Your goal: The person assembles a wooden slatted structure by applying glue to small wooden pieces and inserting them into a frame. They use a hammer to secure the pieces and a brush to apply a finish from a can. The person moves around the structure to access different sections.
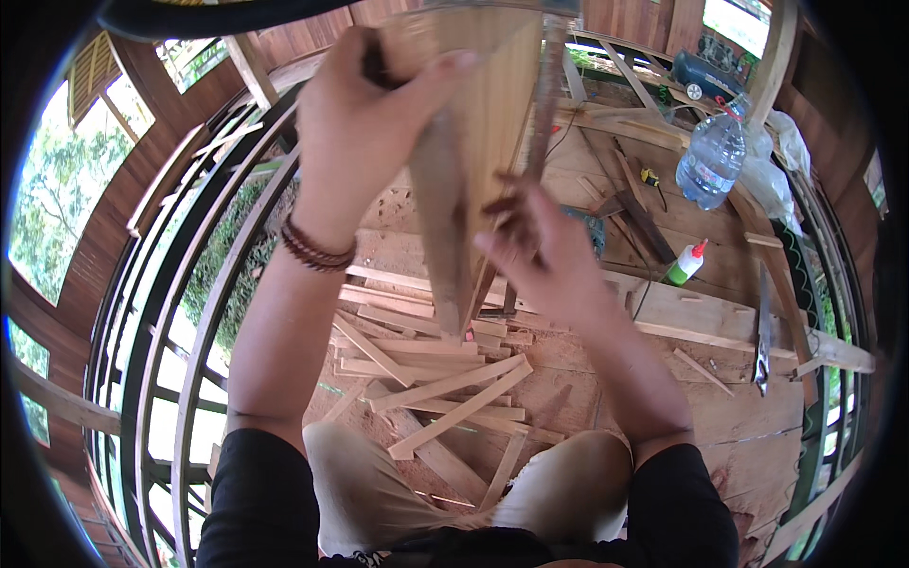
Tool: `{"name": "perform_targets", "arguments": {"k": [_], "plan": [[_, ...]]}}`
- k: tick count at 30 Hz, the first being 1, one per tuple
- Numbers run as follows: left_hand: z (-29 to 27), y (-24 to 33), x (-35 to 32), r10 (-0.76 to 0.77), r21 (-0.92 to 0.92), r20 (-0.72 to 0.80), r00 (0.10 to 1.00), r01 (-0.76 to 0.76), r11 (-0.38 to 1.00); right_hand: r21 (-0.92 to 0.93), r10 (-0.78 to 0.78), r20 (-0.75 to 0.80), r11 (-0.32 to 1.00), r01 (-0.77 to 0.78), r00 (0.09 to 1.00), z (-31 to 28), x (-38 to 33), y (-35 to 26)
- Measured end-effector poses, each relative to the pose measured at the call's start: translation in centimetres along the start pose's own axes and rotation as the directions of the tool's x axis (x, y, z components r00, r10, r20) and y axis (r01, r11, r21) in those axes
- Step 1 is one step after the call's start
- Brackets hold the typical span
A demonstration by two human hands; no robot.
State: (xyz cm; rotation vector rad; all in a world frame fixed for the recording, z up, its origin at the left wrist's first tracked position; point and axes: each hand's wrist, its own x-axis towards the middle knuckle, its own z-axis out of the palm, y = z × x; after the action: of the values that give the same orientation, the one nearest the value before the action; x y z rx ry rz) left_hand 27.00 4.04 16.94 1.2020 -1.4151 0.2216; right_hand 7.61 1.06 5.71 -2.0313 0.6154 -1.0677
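A pale wooden board (500, 114) is raised close in front of me, its upper end near the top of the view. My left hand (365, 128) grips its left side, thumb lying across the face and fingers partly hidden behind. Along that side runs a rougher, greyish wooden edge (441, 213); whether it belongs to the same board I cannot tell. Beside the board's lower right part is my right hand (549, 246), fingers bent and smeared by motion. Whether it touches the wood is unclear. Several cut wooden strips (454, 383) lie below, in front of my knees.
To the right stand a large clear water bottle (710, 156) and a glue bottle (686, 263) with a red tip. A handsaw (762, 331) lies on a thick beam (705, 317). A tape measure (650, 177) rests farther back. Railings (204, 322) curve along the left.
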Motion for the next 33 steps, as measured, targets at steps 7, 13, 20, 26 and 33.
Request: {"name": "perform_targets", "arguments": {"k": [7,13,20,26,33], "plan": [[2.9,-6.1,-10.4,-0.246,-0.317,0.445,0.861,0.408,0.856,-0.599,-0.112,-0.359,0.789,-0.137,0.927,-3.1,1.9,-3.2],[6.6,-22.7,-23.0,-0.709,0.386,0.689,0.152,0.75,0.536,-0.433,-0.202,-0.458,0.901,-0.018,0.866,-6.1,-0.1,-1.8],[13.0,-20.0,-24.1,-0.707,0.259,0.7,0.106,0.884,0.389,-0.273,-0.093,-0.554,0.959,-0.074,0.828,-8.8,-2.6,-0.5],[17.2,-23.3,-25.8,-0.71,0.156,0.702,0.062,0.959,0.238,-0.103,-0.004,-0.659,0.991,-0.085,0.752,-11.0,-4.8,1.8],[18.3,-27.6,-25.6,-0.523,0.061,0.841,-0.136,0.985,-0.158,0.068,0.105,-0.751,0.994,-0.081,0.652,-12.6,-7.5,4.4]]}}
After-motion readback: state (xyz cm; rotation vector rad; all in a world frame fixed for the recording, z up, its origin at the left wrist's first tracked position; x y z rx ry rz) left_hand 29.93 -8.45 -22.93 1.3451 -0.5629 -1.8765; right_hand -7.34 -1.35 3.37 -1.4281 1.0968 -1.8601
